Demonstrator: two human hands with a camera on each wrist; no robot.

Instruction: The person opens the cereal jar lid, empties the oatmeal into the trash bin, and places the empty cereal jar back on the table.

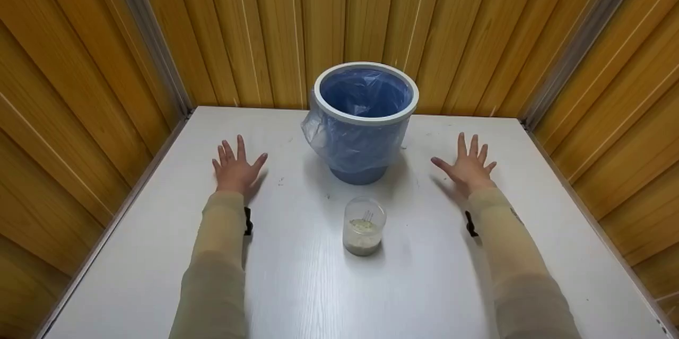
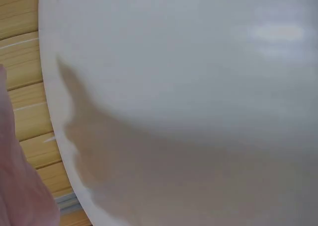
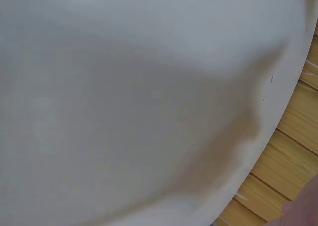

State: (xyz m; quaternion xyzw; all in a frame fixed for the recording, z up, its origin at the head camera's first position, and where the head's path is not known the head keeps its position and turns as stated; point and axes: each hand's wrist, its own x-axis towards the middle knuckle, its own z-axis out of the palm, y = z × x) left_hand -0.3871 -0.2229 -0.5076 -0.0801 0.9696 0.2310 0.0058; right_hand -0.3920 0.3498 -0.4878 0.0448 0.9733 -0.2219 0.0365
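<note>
Between the two forearms stands a clear plastic cup [image 1: 364,227] partly filled with a pale, greenish-white substance. Behind it is a blue trash bin [image 1: 366,142] with a white rim and a clear plastic liner that bulges out on its left. To the left of the bin my left hand [image 1: 236,170] is held with fingers spread, holding nothing. My right hand [image 1: 468,169] mirrors it on the right, fingers spread and holding nothing. Each wrist view catches only a hand's edge, with the left hand [image 2: 22,176] at lower left and the right hand [image 3: 300,208] at lower right.
A white table [image 1: 297,296] lies beneath everything, with small dark specks and marks on its top. Wood-patterned panels [image 1: 323,20] rise along the back and both sides, with grey metal posts [image 1: 154,36] at the corners. Hand shadows fall on the tabletop.
</note>
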